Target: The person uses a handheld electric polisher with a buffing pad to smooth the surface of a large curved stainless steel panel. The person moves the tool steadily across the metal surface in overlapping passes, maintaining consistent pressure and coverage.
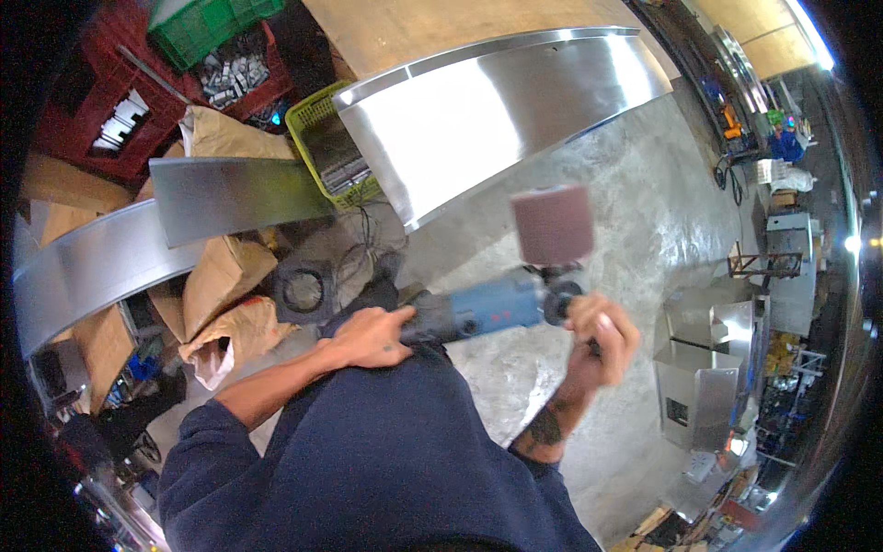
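Note:
Across the front of my body I hold a drum sander (497, 304) with a blue and black body. Its reddish-brown abrasive drum (554, 225) points away from me and looks slightly blurred. My left hand (370, 339) is closed round the dark rear end of the tool. On the other side, my right hand (602, 339) grips a dark handle near the drum end, and the fingers hide most of it. Beyond the tool, a bent shiny sheet metal panel (543, 97) lies along the edge of a wooden table (414, 28). A gap shows between drum and panel.
At the left, long metal strips (235, 198) lie over cardboard and paper sacks (225, 276). A yellow-green basket (308, 138), a red crate (285, 69) and a green crate (207, 32) stand behind. Metal boxes (699, 386) rest on the concrete floor (644, 202) at right.

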The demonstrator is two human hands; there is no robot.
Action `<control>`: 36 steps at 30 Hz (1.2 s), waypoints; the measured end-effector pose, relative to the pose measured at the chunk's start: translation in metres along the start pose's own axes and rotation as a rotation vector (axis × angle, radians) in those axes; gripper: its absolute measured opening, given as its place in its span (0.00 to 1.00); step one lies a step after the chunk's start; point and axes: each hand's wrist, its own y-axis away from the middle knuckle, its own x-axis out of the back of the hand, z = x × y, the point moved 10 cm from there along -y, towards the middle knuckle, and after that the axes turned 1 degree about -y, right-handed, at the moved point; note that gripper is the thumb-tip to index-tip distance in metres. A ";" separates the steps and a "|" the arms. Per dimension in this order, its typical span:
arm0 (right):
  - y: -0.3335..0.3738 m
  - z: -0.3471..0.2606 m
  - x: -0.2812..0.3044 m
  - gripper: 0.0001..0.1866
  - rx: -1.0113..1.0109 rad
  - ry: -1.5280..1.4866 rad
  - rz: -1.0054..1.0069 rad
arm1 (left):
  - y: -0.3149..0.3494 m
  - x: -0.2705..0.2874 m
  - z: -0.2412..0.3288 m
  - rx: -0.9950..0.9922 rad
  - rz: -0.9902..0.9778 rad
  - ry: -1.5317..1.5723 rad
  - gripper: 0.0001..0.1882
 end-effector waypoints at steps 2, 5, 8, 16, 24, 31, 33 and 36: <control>-0.011 0.044 -0.012 0.14 -0.080 -0.075 -0.005 | 0.005 0.006 -0.023 0.112 -0.014 0.039 0.31; -0.026 0.091 -0.057 0.13 -0.211 -0.156 -0.082 | 0.018 0.004 -0.063 0.157 0.078 0.089 0.31; -0.035 0.129 -0.100 0.13 -0.284 -0.163 -0.198 | 0.030 0.017 -0.101 0.243 0.097 0.131 0.30; -0.071 0.225 -0.215 0.15 -0.428 -0.172 -0.401 | 0.033 0.091 -0.210 0.346 0.177 0.031 0.27; -0.094 0.279 -0.288 0.13 -0.434 -0.123 -0.530 | 0.024 0.162 -0.262 0.472 0.093 0.032 0.24; -0.104 0.294 -0.318 0.14 -0.400 -0.118 -0.575 | 0.015 0.179 -0.304 0.438 0.085 0.011 0.26; -0.107 0.295 -0.323 0.14 -0.378 -0.102 -0.569 | 0.014 0.182 -0.308 0.425 0.093 0.000 0.25; -0.110 0.296 -0.328 0.13 -0.367 -0.072 -0.591 | 0.011 0.187 -0.314 0.406 0.092 0.003 0.25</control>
